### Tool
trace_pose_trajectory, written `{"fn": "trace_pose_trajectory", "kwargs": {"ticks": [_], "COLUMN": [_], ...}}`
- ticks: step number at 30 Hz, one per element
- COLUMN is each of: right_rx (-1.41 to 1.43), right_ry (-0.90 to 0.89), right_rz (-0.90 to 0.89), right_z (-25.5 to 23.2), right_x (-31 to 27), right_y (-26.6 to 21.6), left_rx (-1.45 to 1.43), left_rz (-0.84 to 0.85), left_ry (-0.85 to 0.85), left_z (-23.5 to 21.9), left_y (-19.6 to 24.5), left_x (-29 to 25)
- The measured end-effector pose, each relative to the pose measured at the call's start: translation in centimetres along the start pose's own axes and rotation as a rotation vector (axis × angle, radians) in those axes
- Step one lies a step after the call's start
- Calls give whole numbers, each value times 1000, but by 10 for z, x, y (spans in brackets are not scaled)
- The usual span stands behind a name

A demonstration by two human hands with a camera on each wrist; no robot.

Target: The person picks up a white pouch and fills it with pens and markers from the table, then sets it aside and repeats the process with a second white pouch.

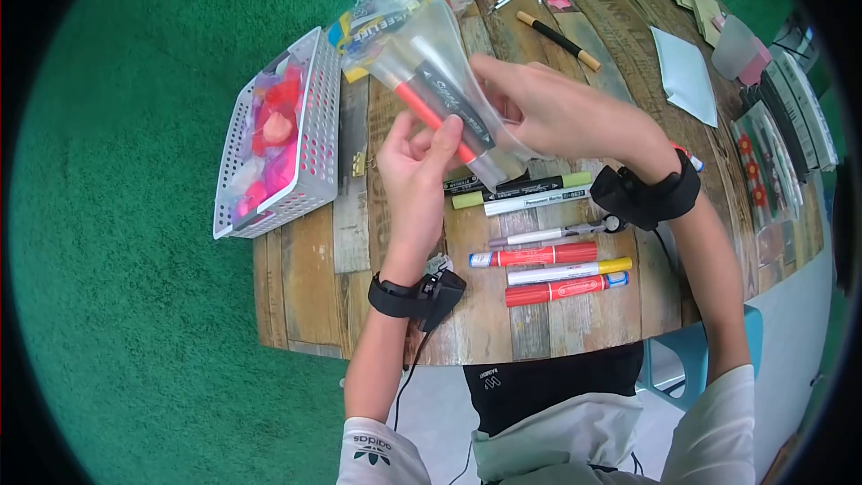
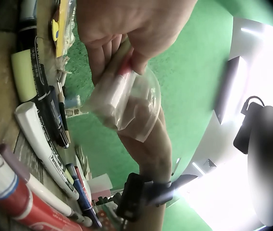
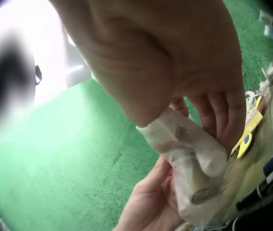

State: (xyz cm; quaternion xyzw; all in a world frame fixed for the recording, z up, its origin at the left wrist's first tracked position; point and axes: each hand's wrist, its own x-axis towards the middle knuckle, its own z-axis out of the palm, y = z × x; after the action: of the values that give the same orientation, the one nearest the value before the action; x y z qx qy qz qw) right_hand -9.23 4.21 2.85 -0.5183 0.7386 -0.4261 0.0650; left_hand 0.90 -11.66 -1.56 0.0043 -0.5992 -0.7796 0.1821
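A clear plastic bag (image 1: 449, 90) is held up over the wooden table (image 1: 503, 323) with a red marker (image 1: 422, 112) and a black marker (image 1: 462, 108) inside it. My left hand (image 1: 417, 162) pinches the bag's lower end and the red marker through the plastic (image 2: 122, 96). My right hand (image 1: 557, 112) grips the bag from the right side (image 3: 189, 149). Several markers lie on the table below: a green one (image 1: 521, 190), a white one (image 1: 534, 204), a red one (image 1: 534, 256), a yellow-capped one (image 1: 570, 270) and another red one (image 1: 564, 289).
A white basket (image 1: 319, 153) with pink and red items sits at the table's left edge. More bags, a black pen (image 1: 557, 40), small jars and papers (image 1: 684, 72) lie at the back and right. Green carpet (image 1: 135, 260) surrounds the table.
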Motion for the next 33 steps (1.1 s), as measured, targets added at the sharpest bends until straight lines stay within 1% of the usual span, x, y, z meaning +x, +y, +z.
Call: {"fn": "trace_pose_trajectory", "kwargs": {"ticks": [2,6,8,9,11,12,14,16,18,19,20,21,22,24,26,28,30,31,33], "right_rx": [13,85,137,190,179,167,121,75,3,2,-31,-63,-63,-71,-105,-138,-214,-214,-300], "right_ry": [-23,-88,-109,-131,-138,-147,-138,-130,-55,-55,-4,47,47,96,113,131,208,208,129], "right_rz": [23,87,102,116,125,132,135,138,35,33,-38,-108,-108,-188,-215,-239,-216,-216,-303], "right_z": [-3,-11,-13,-14,-13,-13,-13,-11,-5,-2,1,3,2,2,2,2,3,3,0], "right_x": [-1,-1,-1,-1,0,1,2,2,3,4,5,5,5,6,6,7,6,6,4], "right_y": [1,-1,1,2,2,2,-2,-2,4,5,5,5,4,2,3,0,-7,-6,-2], "left_rx": [9,2,-164,-164,-269,-268,-359,-360,-362,-376,-389,-389,-439,-488,-567,-584,-602,-621,-640], "left_rz": [20,7,-53,-53,-57,-58,-126,-126,-124,-180,-237,-236,-241,-247,-252,-238,-224,-221,-217], "left_ry": [32,36,10,10,20,19,8,16,23,-1,-25,-25,-48,-70,-23,-7,8,30,53], "left_z": [0,-2,-2,0,6,6,6,7,4,1,-1,-1,-1,-1,-1,0,-1,-2,-4], "left_y": [-4,-6,-4,-4,-4,-5,-7,-11,-14,-15,-15,-14,-13,-13,-14,-12,-11,-11,-11], "left_x": [0,1,0,-1,-2,-2,-2,-2,-2,-2,-2,-2,-2,-2,-3,-4,-3,-3,-3]}}
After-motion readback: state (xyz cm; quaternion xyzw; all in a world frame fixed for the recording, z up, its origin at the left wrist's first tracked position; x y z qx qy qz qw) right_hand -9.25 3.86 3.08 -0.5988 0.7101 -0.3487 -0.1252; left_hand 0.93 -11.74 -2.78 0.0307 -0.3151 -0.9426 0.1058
